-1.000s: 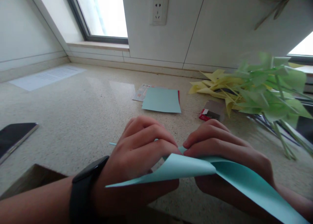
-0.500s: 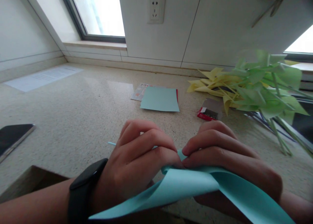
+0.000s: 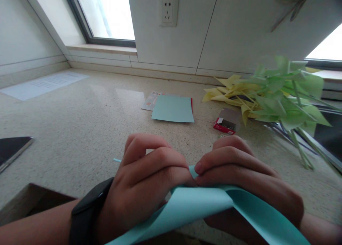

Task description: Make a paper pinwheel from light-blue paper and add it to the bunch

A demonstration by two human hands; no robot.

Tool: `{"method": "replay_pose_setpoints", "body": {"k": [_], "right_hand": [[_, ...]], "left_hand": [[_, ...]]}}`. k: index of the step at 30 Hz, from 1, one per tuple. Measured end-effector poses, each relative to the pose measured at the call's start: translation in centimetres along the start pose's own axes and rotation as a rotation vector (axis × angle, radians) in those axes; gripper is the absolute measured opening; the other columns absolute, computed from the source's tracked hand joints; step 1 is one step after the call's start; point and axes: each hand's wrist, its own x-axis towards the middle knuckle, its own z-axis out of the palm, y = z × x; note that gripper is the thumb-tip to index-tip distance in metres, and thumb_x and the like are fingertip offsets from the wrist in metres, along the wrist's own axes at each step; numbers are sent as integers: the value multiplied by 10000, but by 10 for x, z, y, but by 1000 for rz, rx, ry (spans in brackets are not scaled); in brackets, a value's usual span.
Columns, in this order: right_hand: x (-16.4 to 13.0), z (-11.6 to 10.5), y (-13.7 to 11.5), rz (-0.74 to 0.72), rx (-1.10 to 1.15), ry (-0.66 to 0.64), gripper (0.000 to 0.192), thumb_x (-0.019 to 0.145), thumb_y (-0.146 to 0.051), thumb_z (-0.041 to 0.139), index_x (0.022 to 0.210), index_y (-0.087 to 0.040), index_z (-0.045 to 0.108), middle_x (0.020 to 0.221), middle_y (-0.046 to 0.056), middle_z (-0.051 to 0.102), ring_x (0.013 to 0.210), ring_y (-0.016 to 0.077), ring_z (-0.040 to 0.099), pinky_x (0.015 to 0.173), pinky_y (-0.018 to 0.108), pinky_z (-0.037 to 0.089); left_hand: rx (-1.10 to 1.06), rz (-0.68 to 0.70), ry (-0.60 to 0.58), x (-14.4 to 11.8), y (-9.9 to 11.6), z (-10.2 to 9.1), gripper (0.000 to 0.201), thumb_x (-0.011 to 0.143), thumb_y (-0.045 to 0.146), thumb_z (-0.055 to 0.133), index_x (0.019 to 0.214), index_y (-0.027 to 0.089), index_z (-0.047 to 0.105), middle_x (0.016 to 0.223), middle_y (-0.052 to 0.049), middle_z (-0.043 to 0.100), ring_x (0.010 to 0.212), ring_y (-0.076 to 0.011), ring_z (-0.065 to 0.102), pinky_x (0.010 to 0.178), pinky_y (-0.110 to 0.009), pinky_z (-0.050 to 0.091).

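Note:
Both hands are closed on one sheet of teal paper point(image 3: 192, 204), low in the middle of the head view. The paper curls and folds, with wide flaps hanging toward me on either side. My left hand point(image 3: 149, 177), with a black band on its wrist, pinches it from the left. My right hand point(image 3: 243, 173) pinches it from the right, its fingertips almost touching the left ones. Thumbs and the exact pinch points are hidden behind fingers and paper. A thin light-blue piece point(image 3: 117, 160) sticks out behind my left hand.
On the speckled counter point(image 3: 88, 131), a flat teal sheet point(image 3: 173, 108) lies ahead, over a printed packet. A small red-edged packet point(image 3: 227, 122) is right of it. Yellow paper pinwheels point(image 3: 229, 92) and green ones point(image 3: 291, 95) lie right. A phone point(image 3: 13, 149) and printed page point(image 3: 45, 84) are left.
The hands and the teal paper sit slightly lower and farther left in view, as the whole scene shifts a little left. Both hands keep their pinch on the paper.

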Motion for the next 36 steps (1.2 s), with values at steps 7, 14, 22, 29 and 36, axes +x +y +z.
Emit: {"method": "replay_pose_setpoints", "body": {"k": [7,14,22,29,36], "right_hand": [[2,8,-3,50,48,70,136,819,-214,788,906,-179,690,894,28,716,778,149,624,710,323,524],[1,8,-5,94,52,79,162,772,-118,754,889,-199,677,875,16,713,768,139,644,720,318,525],[0,11,-4,87,35,76,176,778,-171,785,896,-206,659,886,22,709,774,152,638,736,336,519],[-5,19,-3,98,35,166,114,892,-320,705,900,-216,660,883,36,695,763,173,622,685,355,503],[5,9,-4,128,-13,152,173,745,-65,683,827,-214,644,808,0,706,689,135,638,670,332,507]], "left_hand": [[-21,-64,-20,1,3,-2,96,853,250,751,933,255,698,916,68,729,951,-172,556,878,-320,433],[-50,-62,-36,2,1,-6,222,772,212,827,958,257,715,950,65,738,958,-183,576,901,-352,439],[-68,-52,-33,0,3,-7,227,766,242,841,954,270,717,959,93,763,917,-170,627,906,-376,437],[-54,-99,-28,0,5,-5,252,764,189,833,969,281,718,982,95,760,919,-171,630,895,-387,436],[23,-81,15,7,4,-2,279,799,142,786,1038,250,693,1018,35,720,998,-185,601,914,-366,461]]}}
